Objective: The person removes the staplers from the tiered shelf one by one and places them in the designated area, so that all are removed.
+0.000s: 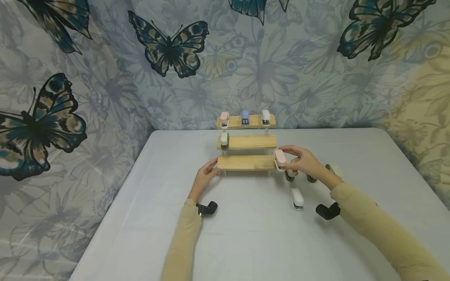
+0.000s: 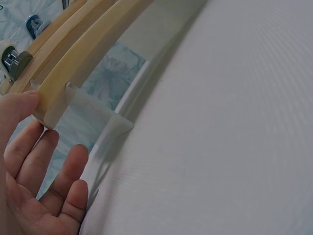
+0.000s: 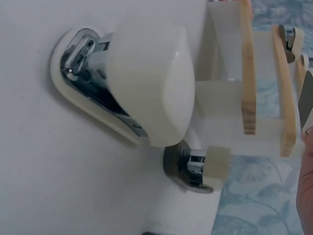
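Note:
My left hand [image 1: 204,177] grips the left end of the lowest wooden board [image 1: 246,163] of a three-tier display stand. In the left wrist view, the thumb lies on top of the board and fingers curl under its end. A pink mini stapler [image 1: 280,158] is pinched in my right hand [image 1: 305,162], right at the right end of that board. Just below it on the table sits a cream stapler with a dark base [image 3: 215,166]. A white stapler [image 1: 297,198] lies nearer to me. The right wrist view shows only the edge of my right hand [image 3: 305,181].
The top board [image 1: 254,124] bears a pink stapler [image 1: 224,119], a blue stapler [image 1: 245,117] and a white stapler [image 1: 265,117]. A pale stapler [image 1: 224,140] stands at the left of the middle board [image 1: 251,142]. Further staplers [image 1: 334,169] are partly hidden behind my right forearm.

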The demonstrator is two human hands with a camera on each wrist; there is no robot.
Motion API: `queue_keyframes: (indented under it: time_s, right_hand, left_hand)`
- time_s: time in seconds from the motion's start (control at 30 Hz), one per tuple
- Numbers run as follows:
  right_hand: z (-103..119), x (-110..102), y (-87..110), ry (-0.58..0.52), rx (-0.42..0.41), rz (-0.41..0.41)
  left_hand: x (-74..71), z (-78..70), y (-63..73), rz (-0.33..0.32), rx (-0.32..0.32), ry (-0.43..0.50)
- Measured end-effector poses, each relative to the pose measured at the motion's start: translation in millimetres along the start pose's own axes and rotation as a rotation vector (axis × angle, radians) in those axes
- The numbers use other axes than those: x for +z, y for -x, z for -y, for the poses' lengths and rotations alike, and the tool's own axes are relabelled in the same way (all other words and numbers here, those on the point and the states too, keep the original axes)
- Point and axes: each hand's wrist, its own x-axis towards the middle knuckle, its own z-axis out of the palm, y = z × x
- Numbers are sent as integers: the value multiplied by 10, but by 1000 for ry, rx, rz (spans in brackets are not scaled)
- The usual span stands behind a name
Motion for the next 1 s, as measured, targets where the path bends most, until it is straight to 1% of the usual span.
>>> queue_keyframes:
  time_s: [0.13, 0.2, 0.23, 0.37, 0.47, 0.6, 0.7, 0.77, 0.9, 1.0]
  right_hand:
    - [-47, -39, 75, -19, 22, -10]
    - [-69, -52, 122, -21, 33, -14]
    - [-80, -60, 144, -22, 35, -17]
    - [-122, -104, 234, -19, 8, -45]
    - [-154, -136, 315, -22, -9, -64]
    - [-195, -163, 427, -23, -27, -69]
    - [-233, -186, 501, -20, -34, -70]
    - [-264, -204, 544, -23, -26, -72]
    - [-323, -222, 619, -18, 21, -75]
    - [-348, -221, 668, -23, 30, -63]
  left_hand:
    - [12, -124, 37, 36, 10, 5]
    - [14, -142, 47, 37, 9, 10]
    - [12, -137, 50, 29, 7, 12]
    - [-14, -12, 18, 0, 5, 11]
    - [-27, 85, -21, 3, 7, 5]
    - [-27, 111, -36, -2, 18, 1]
    - [-30, 105, -37, -9, 13, 5]
    - [-30, 101, -39, -8, 12, 7]
    - [-28, 102, -41, -14, -3, 6]
    - [-22, 98, -45, -19, -13, 4]
